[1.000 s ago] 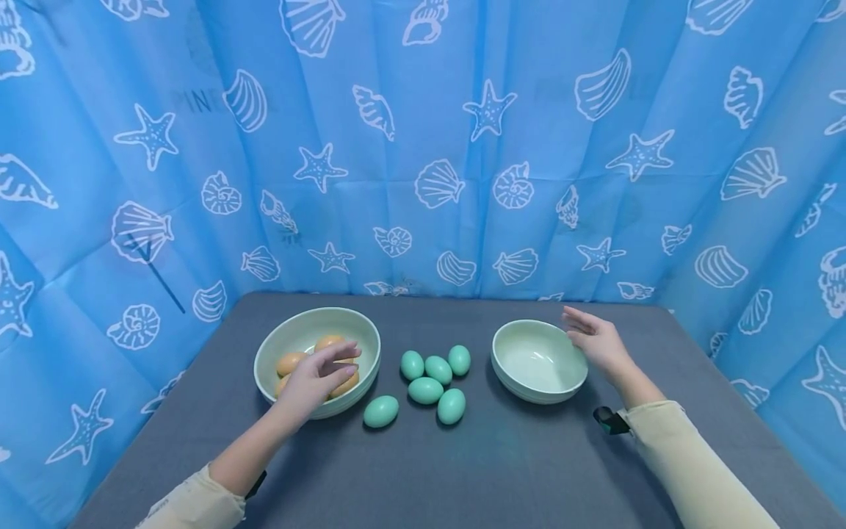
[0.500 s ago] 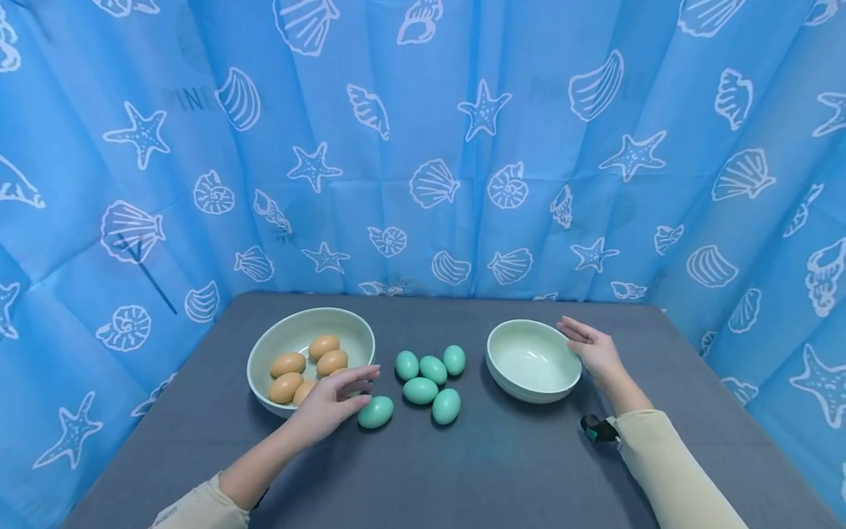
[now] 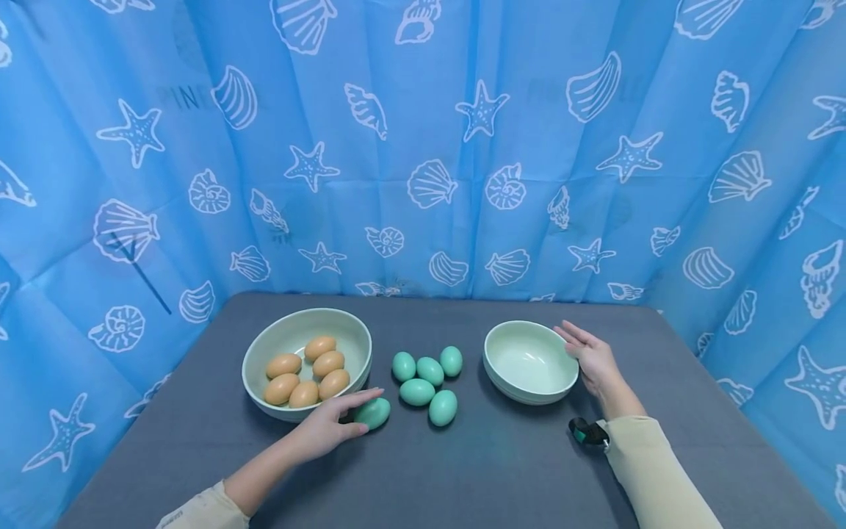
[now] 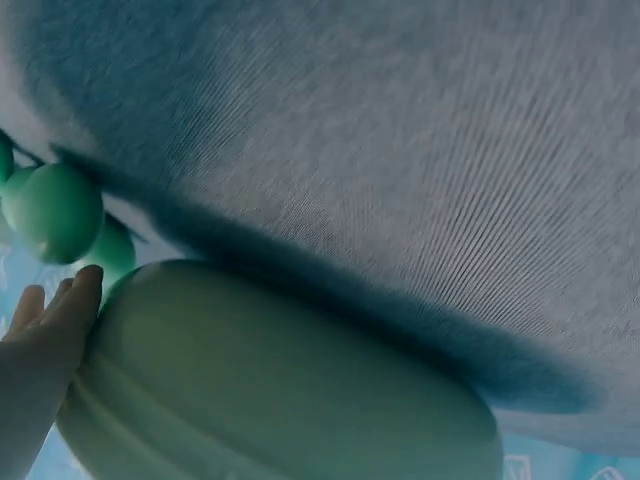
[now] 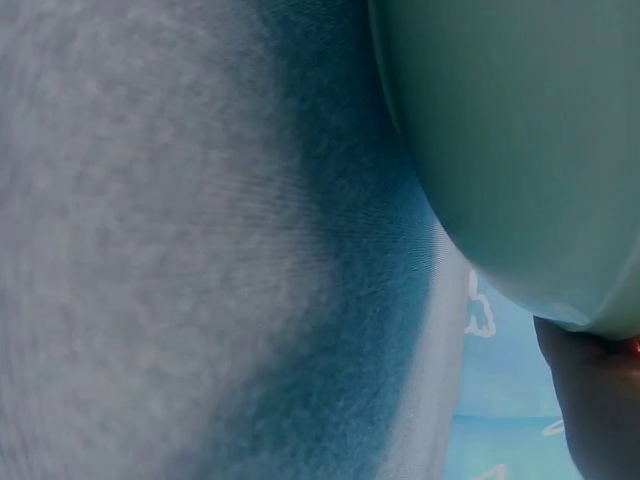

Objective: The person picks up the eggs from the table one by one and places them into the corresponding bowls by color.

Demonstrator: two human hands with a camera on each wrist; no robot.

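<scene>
My left hand (image 3: 333, 426) reaches over a green egg (image 3: 375, 413) beside the large pale green bowl (image 3: 360, 327), fingers extended along its far side and thumb at its near side. Part of that egg is hidden behind the hand. In the left wrist view, the fingers (image 4: 75, 300) show past the bowl's outer wall (image 4: 290, 370). Several brown eggs (image 3: 282, 388) lie inside that bowl. On the right, my right hand (image 3: 597, 367) is at the side of a smaller pale green bowl (image 3: 529, 367), its loosely extended fingers at the rim; this bowl holds nothing.
Several more green eggs (image 3: 417, 392) lie grouped on the grey tabletop (image 3: 436, 477) between the two bowls. A blue curtain (image 3: 396, 147) with white shells and starfish hangs behind the table. A black strap (image 3: 588, 433) sticks out from the right sleeve.
My left hand has moved from over the large bowl, right and down, to the nearest green egg. My right hand has come slightly lower beside the small bowl. The view has shifted a little.
</scene>
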